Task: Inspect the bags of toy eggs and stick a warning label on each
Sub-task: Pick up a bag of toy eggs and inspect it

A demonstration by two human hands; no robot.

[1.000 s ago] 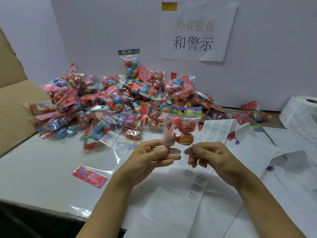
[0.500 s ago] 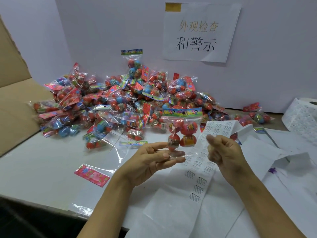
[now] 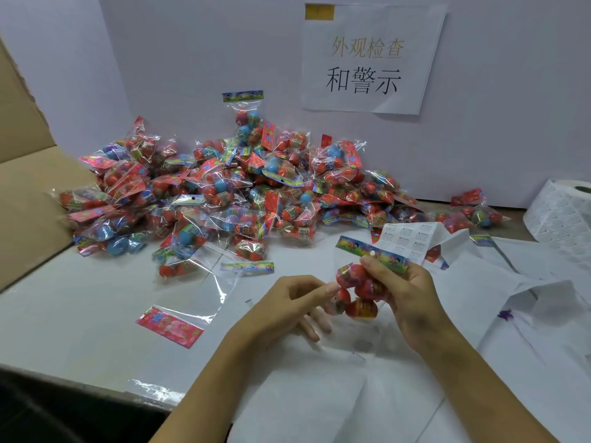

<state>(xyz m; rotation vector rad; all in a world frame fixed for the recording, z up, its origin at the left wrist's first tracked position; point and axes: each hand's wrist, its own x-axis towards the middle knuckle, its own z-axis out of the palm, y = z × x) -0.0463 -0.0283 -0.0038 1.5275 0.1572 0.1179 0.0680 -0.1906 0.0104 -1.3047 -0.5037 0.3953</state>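
Your right hand (image 3: 412, 292) grips one bag of toy eggs (image 3: 361, 289) above the tabletop's (image 3: 64, 314) near middle, while your left hand (image 3: 287, 308), fingers loosely curled, touches the bag's side with its fingertips. The pile of bags (image 3: 224, 193) fills the tabletop's far edge; the label strip (image 3: 412, 238) lies just behind the held bag, and the label roll (image 3: 563, 212) sits at the far right corner.
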